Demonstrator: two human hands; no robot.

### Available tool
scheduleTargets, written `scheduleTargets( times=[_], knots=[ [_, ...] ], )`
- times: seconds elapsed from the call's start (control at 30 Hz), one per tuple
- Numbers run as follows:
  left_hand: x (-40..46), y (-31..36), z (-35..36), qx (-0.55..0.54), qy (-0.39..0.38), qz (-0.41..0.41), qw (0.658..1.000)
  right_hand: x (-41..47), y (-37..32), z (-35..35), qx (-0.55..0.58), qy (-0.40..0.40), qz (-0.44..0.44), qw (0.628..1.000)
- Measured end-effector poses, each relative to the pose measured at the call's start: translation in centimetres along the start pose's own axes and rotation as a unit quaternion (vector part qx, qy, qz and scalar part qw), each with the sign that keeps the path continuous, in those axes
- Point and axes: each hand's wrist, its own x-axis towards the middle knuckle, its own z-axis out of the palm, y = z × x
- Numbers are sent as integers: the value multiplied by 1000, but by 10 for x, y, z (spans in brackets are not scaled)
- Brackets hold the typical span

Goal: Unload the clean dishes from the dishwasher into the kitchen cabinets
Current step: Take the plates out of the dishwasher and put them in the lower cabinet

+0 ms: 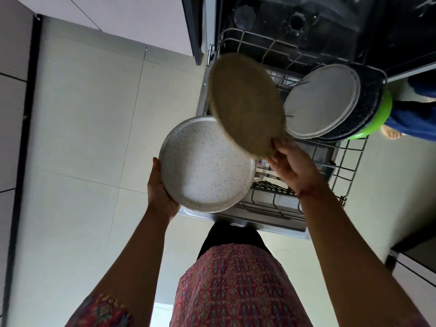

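Dishwasher stands open at the upper right of the head view, its dark tub above the pulled-out lower rack, which sits over the lowered door. On the pale tiled floor in front stands the person, in a red patterned garment, both arms stretched forward. Three dishes stand on edge at the rack's far right: a pale grey plate in front, a dark plate behind it, and a green bowl last. A speckled white plate is held roughly level just left of the rack, the left hand cupping its near-left rim with the thumb along the edge. A tan plate, blurred and tilted, hangs above the rack and overlaps the speckled plate's far edge; the right hand pinches its lower rim with its fingers. A bare foot and blue fabric show at the right edge.
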Motion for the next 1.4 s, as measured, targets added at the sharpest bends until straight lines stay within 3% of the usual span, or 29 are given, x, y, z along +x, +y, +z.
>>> scheduleTargets(
  times=[0.1,0.2,0.4,0.57,0.7,0.83,0.93,1.0,1.07,1.1,1.17,1.2,1.3,1.4],
  knots=[
    [-3,3,6,-5,-7,4,1000,-22,3,-13,-177,-50,-35,982],
    [-3,5,10,-1,-25,0,1000,-33,8,-16,-283,-48,-64,956],
    [2,0,21,-12,-32,-16,999,-28,11,-19,-350,-24,-120,929],
    [1,-7,33,13,-14,-38,999,-20,17,-24,-458,-20,-194,867],
    [-2,-7,40,40,-34,-57,997,-19,26,-30,-452,-4,-212,866],
    [-4,-10,45,92,-90,-16,992,-17,30,-34,-400,34,-228,887],
    [-4,-14,46,86,-73,1,994,-13,29,-33,-392,34,-231,890],
    [-1,-17,45,73,-65,3,995,-9,24,-34,-353,20,-201,914],
    [1,-20,46,70,-62,1,996,-2,12,-41,-229,47,-146,961],
    [2,-21,46,73,-59,1,996,3,4,-46,-112,70,-114,985],
    [2,-25,45,80,-57,-3,995,16,-12,-58,100,129,-84,983],
    [2,-26,45,82,-56,-5,995,24,-19,-64,124,165,-87,975],
    [2,-32,41,83,-54,-16,995,51,-40,-71,-28,244,-120,962],
    [1,-37,38,78,-60,-16,995,73,-64,-68,-104,275,-164,942]
  ],
)
